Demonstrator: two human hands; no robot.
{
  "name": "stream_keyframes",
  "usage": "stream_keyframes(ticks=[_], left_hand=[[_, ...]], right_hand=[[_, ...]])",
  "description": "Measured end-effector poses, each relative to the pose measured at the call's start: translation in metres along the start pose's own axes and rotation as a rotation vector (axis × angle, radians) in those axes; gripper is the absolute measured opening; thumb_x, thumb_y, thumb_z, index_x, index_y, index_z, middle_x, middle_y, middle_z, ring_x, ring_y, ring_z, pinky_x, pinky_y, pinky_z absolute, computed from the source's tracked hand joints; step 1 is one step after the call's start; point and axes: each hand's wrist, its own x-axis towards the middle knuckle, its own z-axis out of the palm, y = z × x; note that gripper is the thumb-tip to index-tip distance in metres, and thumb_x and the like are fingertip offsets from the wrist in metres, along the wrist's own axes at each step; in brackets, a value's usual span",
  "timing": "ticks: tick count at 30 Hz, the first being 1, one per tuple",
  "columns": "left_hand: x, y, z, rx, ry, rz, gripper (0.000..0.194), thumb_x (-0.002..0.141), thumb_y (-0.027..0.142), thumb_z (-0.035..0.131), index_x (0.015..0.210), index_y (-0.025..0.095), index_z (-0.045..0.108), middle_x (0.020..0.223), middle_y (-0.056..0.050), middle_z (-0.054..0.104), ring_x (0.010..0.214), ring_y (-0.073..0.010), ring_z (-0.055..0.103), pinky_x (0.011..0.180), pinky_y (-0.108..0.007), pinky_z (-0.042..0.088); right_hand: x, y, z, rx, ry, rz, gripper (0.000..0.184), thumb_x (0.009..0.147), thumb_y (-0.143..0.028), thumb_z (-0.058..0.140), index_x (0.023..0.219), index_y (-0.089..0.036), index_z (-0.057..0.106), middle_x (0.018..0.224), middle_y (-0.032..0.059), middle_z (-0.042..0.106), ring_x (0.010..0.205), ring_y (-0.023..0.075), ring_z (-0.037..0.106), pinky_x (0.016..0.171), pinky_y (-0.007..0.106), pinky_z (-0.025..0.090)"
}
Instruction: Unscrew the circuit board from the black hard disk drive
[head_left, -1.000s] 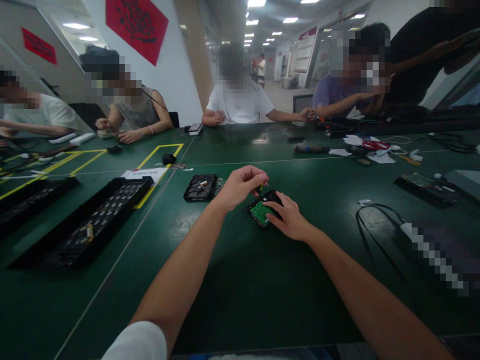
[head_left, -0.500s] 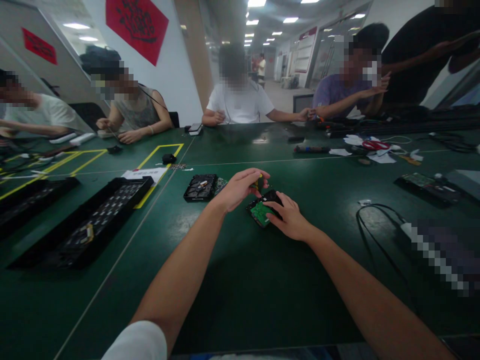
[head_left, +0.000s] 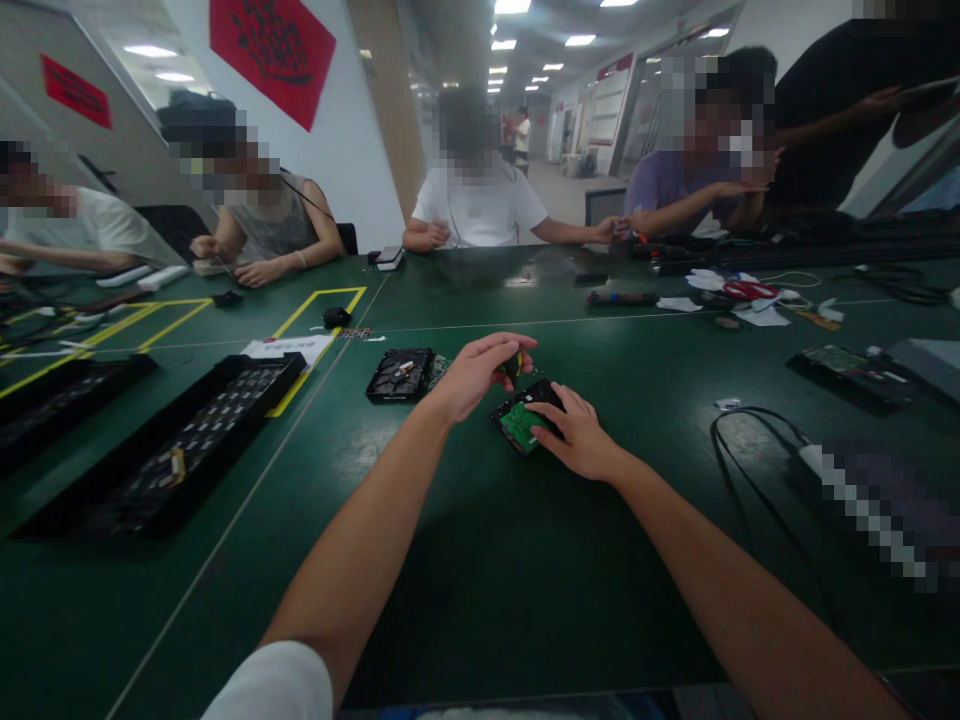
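A hard drive (head_left: 519,424) with a green circuit board lies face up on the green table, turned at a slant. My right hand (head_left: 571,424) rests over its right side, thumb and fingers gripping the edges. Above the drive's far left corner, my left hand (head_left: 487,370) is closed round a short screwdriver (head_left: 514,368) with a yellow and black handle. Its tip points down toward the drive; whether it touches a screw is too small to tell. Just left of my left hand lie a second black drive (head_left: 400,375) and a loose circuit board (head_left: 438,372).
A long black tray (head_left: 176,440) with small parts stands at the left, near a white paper label (head_left: 289,348). On the right lie another drive (head_left: 855,376), a looped black cable (head_left: 720,440) and a scatter of papers (head_left: 761,312). Several people sit across the table.
My left hand has shifted its fingers a little on the screwdriver, which now stands more visibly over the drive. The right hand and the drive have barely moved.
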Motion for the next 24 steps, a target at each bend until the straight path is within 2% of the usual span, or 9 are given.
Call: stream_keyframes(ticks=[3, 7, 11, 18, 21, 24], left_hand=[[0.0002, 0.0003, -0.0019, -0.021, -0.002, -0.001, 0.029, 0.092, 0.041, 0.071, 0.105, 0.015, 0.075, 0.096, -0.008, 0.072, 0.084, -0.0162, 0.066, 0.059, -0.022, 0.049], [0.0009, -0.0013, -0.0017, 0.065, 0.084, 0.035, 0.03, 0.086, 0.041, 0.081, 0.092, 0.015, 0.069, 0.092, -0.007, 0.071, 0.073, -0.0116, 0.061, 0.057, -0.022, 0.048], [0.001, -0.0036, 0.0001, 0.116, 0.135, 0.039, 0.035, 0.083, 0.042, 0.085, 0.092, 0.015, 0.065, 0.091, -0.007, 0.072, 0.071, -0.0109, 0.061, 0.059, -0.022, 0.049], [0.0001, -0.0025, 0.0014, 0.055, -0.005, 0.054, 0.034, 0.086, 0.045, 0.081, 0.099, 0.018, 0.064, 0.095, -0.006, 0.073, 0.08, -0.0138, 0.066, 0.055, -0.02, 0.045], [0.0, -0.0011, 0.0014, 0.071, -0.019, 0.039, 0.034, 0.088, 0.049, 0.078, 0.098, 0.018, 0.069, 0.092, -0.006, 0.072, 0.077, -0.0127, 0.063, 0.056, -0.02, 0.045], [-0.0006, 0.0002, 0.0016, 0.018, -0.018, 0.004, 0.039, 0.091, 0.054, 0.072, 0.101, 0.017, 0.073, 0.095, -0.008, 0.072, 0.081, -0.0151, 0.065, 0.057, -0.021, 0.046]], right_hand=[[0.0001, 0.0012, 0.001, -0.001, 0.015, -0.014, 0.051, 0.108, -0.056, 0.045, 0.156, -0.038, 0.051, 0.175, 0.0102, 0.023, 0.16, 0.0386, 0.022, 0.124, 0.063, 0.021], [0.0005, 0.0025, 0.0031, -0.006, 0.031, -0.023, 0.05, 0.108, -0.054, 0.047, 0.155, -0.037, 0.052, 0.174, 0.0115, 0.024, 0.16, 0.0383, 0.023, 0.124, 0.063, 0.021], [0.0004, 0.0021, 0.0029, -0.007, 0.024, -0.02, 0.051, 0.108, -0.054, 0.047, 0.155, -0.037, 0.051, 0.174, 0.012, 0.024, 0.16, 0.0381, 0.022, 0.124, 0.063, 0.021], [0.0004, 0.001, 0.001, -0.006, 0.012, -0.014, 0.051, 0.107, -0.053, 0.047, 0.156, -0.037, 0.051, 0.174, 0.0121, 0.024, 0.161, 0.038, 0.02, 0.124, 0.062, 0.022], [0.0005, 0.0023, 0.0027, -0.005, 0.018, -0.013, 0.051, 0.107, -0.055, 0.047, 0.156, -0.039, 0.05, 0.175, 0.0101, 0.024, 0.16, 0.0379, 0.021, 0.124, 0.064, 0.022], [0.0003, 0.0034, 0.0035, -0.004, 0.029, -0.005, 0.051, 0.107, -0.056, 0.047, 0.155, -0.041, 0.05, 0.175, 0.0078, 0.023, 0.16, 0.0369, 0.021, 0.124, 0.065, 0.021]])
